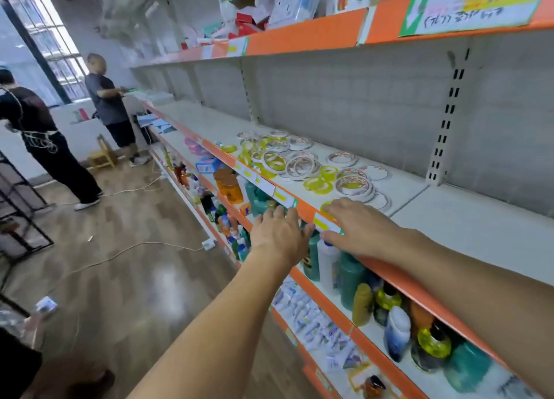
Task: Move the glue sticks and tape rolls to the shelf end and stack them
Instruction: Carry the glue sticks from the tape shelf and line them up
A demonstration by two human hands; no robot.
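Tape rolls [302,164]: many, white and yellow-green, scattered flat on the middle shelf [449,218], a few overlapping, no tidy stack at either end. Glue sticks: none I can make out. Right hand [356,224]: fingers straight and together, reaching over the orange shelf edge [305,209] onto a yellow roll [326,206], gripping nothing. Left hand [278,236]: fingers loosely extended against that edge, holding nothing. Judgement: gathering barely begun; moving and stacking remain.
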